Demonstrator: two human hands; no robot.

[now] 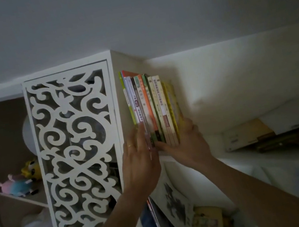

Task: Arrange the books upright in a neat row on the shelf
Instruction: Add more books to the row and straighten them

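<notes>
Books [151,109] are standing upright in a tight row on the shelf [187,156], pressed against the white cabinet wall just right of the fretwork door [76,145]. The left hand [139,160] is lying flat with straight fingers against the spines at the row's left end — a ring showing on one finger. The right hand [186,142] is cupping the row's right end, thumb across the spine bottoms and fingers curled round the yellow outer book [172,107]. Left of the door, plush toys [20,181] are sitting in a cubby. Below the books, more books are leaning; right of them, a flat pile [278,129] is lying.
</notes>
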